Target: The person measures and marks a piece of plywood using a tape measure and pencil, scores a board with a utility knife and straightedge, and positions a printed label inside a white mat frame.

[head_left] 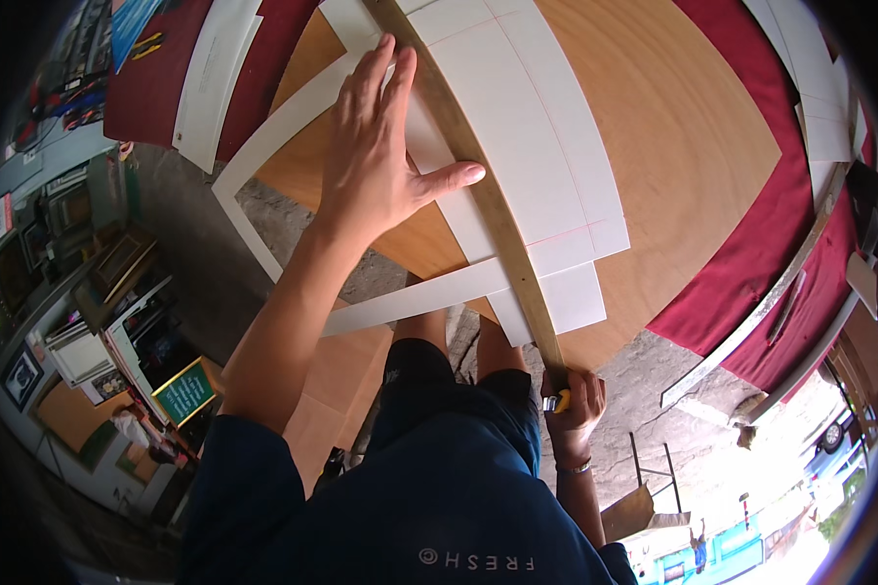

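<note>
Cutting white board along a straightedge, stroke near its lower end.
Left hand (376,156) spread flat, pressing wooden straightedge (478,185) onto white board (537,146); right hand (574,402) clenched on yellow utility knife (559,400); next pull likely needs steady downward pressure.

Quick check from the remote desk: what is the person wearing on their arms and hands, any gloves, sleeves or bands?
Both hands are bare, no gloves. The left hand and its forearm are uncovered up to a short dark navy-blue sleeve at the upper arm. The right hand has a thin bracelet at the wrist; its forearm is bare too.
</note>
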A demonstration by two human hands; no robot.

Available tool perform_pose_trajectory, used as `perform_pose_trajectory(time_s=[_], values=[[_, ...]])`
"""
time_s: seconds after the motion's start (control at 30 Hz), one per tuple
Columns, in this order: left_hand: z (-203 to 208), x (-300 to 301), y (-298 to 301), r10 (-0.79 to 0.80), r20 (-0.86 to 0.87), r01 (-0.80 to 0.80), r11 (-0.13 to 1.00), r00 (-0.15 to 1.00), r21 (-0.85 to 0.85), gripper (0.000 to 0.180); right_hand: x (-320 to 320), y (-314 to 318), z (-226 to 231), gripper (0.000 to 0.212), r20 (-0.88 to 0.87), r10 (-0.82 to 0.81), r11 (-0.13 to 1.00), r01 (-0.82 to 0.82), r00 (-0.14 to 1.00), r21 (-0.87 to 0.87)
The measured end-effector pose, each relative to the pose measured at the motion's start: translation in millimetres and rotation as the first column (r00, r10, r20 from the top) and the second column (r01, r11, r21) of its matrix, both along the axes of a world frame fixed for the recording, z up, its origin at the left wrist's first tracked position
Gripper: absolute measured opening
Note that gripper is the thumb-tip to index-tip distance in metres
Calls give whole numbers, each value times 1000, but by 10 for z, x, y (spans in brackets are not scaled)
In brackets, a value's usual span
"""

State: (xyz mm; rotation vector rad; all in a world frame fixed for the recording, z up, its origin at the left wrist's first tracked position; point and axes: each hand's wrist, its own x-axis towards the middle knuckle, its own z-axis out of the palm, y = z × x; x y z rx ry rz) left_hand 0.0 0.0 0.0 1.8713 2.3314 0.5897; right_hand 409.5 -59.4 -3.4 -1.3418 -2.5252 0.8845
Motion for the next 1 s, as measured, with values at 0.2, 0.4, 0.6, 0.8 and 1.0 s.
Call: perform_pose_trajectory(time_s=[0.2,0.4,0.6,0.8,1.0], values=[[144,214,-54,-17,20,20,991,1000,-131,119,5,10,103,36,47,26,1000,-26,999,-2],[213,244,14,15,24,-11,988,1000,-156,120,199,61,226,37,76,-111,991,117,991,-72],[312,356,47,57,-83,-78,954,995,-290,122,14,554,770,35,-7,-244,912,227,970,-342],[352,436,89,124,-150,-176,893,981,-414,124,-1411,1465,1052,43,-121,-25,877,-36,992,-479],[393,452,156,204,-4,-190,907,979,-374,123,-2648,2064,491,38,-185,266,923,-305,946,-233]])
